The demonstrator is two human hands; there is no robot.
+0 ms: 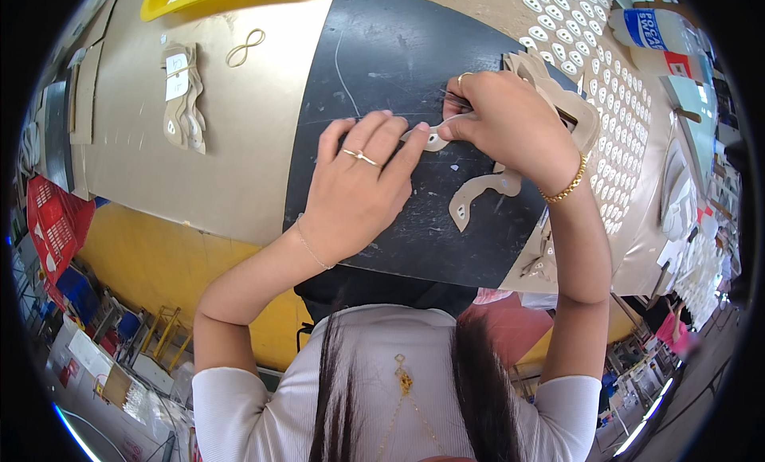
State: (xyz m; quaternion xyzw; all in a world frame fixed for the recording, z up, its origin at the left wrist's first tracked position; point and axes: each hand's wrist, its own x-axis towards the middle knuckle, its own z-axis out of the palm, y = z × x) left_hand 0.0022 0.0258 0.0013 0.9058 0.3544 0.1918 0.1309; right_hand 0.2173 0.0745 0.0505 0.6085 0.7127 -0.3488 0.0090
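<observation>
Resting the fingertips of our left hand (358,175) by the end of a beige curved strip (437,144), we see in the head view that its fingers are spread and bent; whether they pinch the strip, we cannot tell. Our right hand (516,123) grasps a thin dark tool (457,100) between its fingers, its thumb touching the strip. The strip lies between our two hands, over a black mat (382,239), and shows a white patch with a dark hole.

Nearer to us on the mat lies a second curved piece (483,192), with a similar patch at its tip. Just beyond our right hand sits a pile of beige pieces (559,88), and past it are rows of white oval patches (547,21). On our left, a tagged bundle (196,115) lies near a twisted rubber band (245,48), with a yellow tray (150,6) farther off.
</observation>
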